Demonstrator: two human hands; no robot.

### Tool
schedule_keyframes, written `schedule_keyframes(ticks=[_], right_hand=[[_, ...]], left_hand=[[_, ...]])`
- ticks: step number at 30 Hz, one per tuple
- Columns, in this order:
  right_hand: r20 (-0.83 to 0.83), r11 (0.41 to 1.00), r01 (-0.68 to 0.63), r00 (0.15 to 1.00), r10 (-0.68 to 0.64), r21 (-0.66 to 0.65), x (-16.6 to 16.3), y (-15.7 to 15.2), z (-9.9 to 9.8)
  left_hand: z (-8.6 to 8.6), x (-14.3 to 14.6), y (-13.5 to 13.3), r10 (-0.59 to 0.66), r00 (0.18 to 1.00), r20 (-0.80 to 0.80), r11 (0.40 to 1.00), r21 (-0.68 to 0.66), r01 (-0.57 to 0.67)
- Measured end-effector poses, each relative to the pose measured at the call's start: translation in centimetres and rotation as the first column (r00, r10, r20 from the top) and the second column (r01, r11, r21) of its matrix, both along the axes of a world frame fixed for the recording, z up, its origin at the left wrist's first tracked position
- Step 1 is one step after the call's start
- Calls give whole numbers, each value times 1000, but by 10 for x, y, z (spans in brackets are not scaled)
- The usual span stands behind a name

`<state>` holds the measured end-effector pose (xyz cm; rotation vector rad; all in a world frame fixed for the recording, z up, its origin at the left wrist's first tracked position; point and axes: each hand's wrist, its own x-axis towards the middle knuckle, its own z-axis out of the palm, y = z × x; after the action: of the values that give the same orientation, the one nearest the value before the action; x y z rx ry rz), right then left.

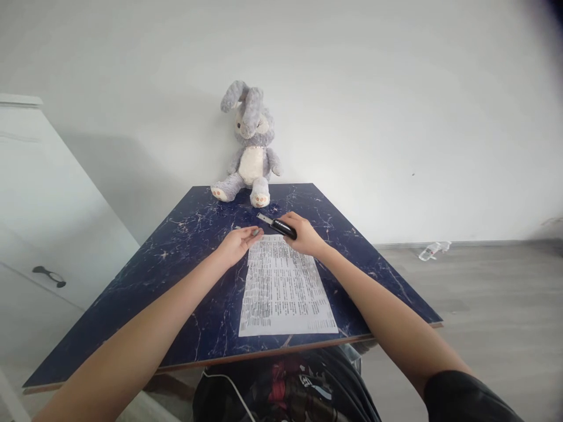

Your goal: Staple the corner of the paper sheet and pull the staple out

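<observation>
A black stapler [278,226] with a silvery metal front is lying tilted under the fingers of the right hand [303,233], its metal end pointing up-left, just past the far edge of the printed sheet [285,287]. A small grey piece [255,232], too small to identify, is sitting at the fingertips of the left hand [237,242], touching the sheet's far left corner.

- On my feed, the bench [176,258] fills the middle, its far edge against the wall [396,88].
- A printed sheet [284,290] lies on the bench, nearer its front edge.
- My left hand [235,243] sits at the sheet's far left corner, my right hand [303,234] at its far right corner, holding a stapler [277,225].
- A plush rabbit [250,146] sits behind them at the bench's far edge.
- A cabinet [39,223] stands left of the bench; a bottle [433,250] lies on the floor [484,305] to the right.
</observation>
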<state>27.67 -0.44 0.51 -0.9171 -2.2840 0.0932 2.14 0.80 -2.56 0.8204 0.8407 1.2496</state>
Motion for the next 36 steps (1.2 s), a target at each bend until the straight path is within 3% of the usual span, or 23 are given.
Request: schedule_keyframes(ticks=[2,4,9,12,16,21,26,29,31,32,34,36], right_hand=[[-74,982,8,997,-22,-190,4,4,2],[-49,946,-30,999,15,-322,7,6,3],[82,898,-186,968,237,-399,4,4,0],[49,920,-251,959,278,-302,-1,0,0],[-181,965,-260,951,251,-29,-7,-7,6],[-145,918,-347,915,377,194,-13,-11,7],[-132,924,-328,925,357,198,-17,-11,6],[-243,961,-215,936,254,175,-8,-5,8],[-332,988,-101,934,133,113,6,5,9],[-358,997,-35,932,58,70,16,12,8],[-353,994,109,929,-109,-19,39,28,4],[-292,962,259,917,-272,-83,65,45,-3]], left_hand=[[1,-2,1,181,984,-9,982,60,-180],[4,-5,1,303,953,-9,948,107,-300],[15,-3,-10,396,915,-80,875,334,-350],[24,5,-23,368,915,-166,846,467,-255],[32,17,-39,288,913,-290,827,556,-84],[26,26,-47,133,913,-387,825,553,114],[26,30,-52,111,910,-398,836,533,131],[29,22,-45,241,898,-368,815,579,18],[27,7,-32,428,824,-370,779,613,-129],[25,-3,-23,522,748,-410,752,635,-177],[17,-26,-3,635,517,-575,715,690,-110],[5,-47,15,643,261,-720,749,662,-18]])
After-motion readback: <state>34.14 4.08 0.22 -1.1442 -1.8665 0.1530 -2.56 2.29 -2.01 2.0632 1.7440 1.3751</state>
